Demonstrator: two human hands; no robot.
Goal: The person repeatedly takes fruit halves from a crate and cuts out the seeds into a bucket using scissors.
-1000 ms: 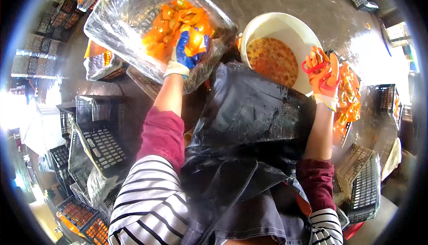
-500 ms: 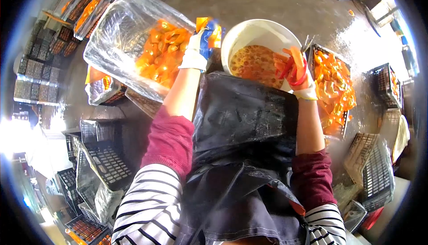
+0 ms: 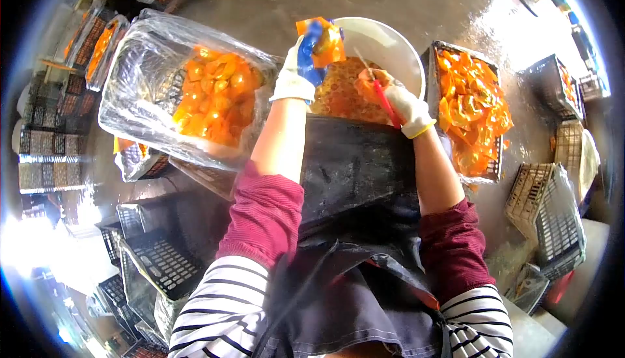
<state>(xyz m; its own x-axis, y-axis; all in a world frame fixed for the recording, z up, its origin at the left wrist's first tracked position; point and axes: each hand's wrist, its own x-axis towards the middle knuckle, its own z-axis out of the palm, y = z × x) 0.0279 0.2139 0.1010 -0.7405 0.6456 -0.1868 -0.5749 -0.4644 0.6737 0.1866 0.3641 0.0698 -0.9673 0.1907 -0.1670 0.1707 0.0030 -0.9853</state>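
Left hand [image 3: 308, 58], blue-and-white glove, is clamped on an orange packet [image 3: 331, 49], held up at the left side of the white bucket [image 3: 394, 40]. Right hand [image 3: 403, 103] is wrapped around red-handled scissors [image 3: 385, 103], tip angled up toward the packet, near it but apparently not touching; can't tell if the blades are spread. Main risk, my read: blade tip and left fingers are close, so a slip or a badly timed squeeze could nick the glove. Packet looks slick; a loose pinch could drop it into the orange-brown liquid [image 3: 335, 91] or outside the rim. If it's pierced off the bucket's mouth, contents could land on the black apron [image 3: 355, 163] or floor [image 3: 416, 0]. Floor looks wet, so footing's suspect. Lined crate [image 3: 130, 88] with more packets sits left, crate of orange wrappers [image 3: 470, 101] right; mixing them up is possible.
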